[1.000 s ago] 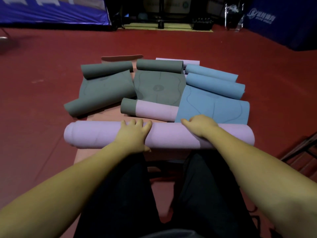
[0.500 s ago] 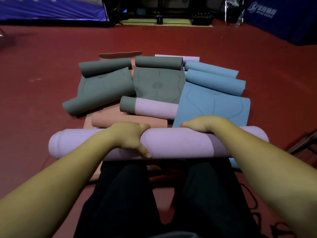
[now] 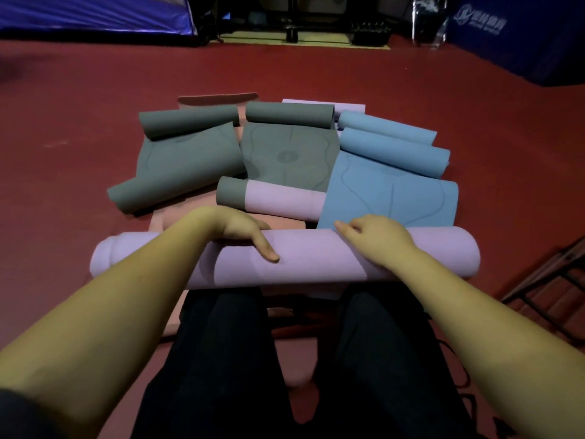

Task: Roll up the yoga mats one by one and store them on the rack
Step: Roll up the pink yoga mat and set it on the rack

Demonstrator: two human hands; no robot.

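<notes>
A fully rolled lilac yoga mat (image 3: 310,258) lies crosswise in front of my knees, lifted off the floor. My left hand (image 3: 243,236) grips it from above, fingers curled over its far side and thumb on the near side. My right hand (image 3: 376,242) holds its right half the same way. Beyond it lie several partly rolled mats: two grey ones (image 3: 190,156) (image 3: 291,150), a blue one (image 3: 392,185), a lilac one with a grey end (image 3: 278,201) and a salmon one (image 3: 285,224) underneath.
Red floor (image 3: 63,172) surrounds the pile. A dark metal frame (image 3: 550,286) stands at the right edge. Blue banners (image 3: 519,36) and dark equipment line the far wall. My dark trousers (image 3: 240,359) fill the bottom of the view.
The rolled lilac mat has come up off the floor and nearer to me, uncovering the salmon mat below. Both hands shifted from pressing on it to gripping it.
</notes>
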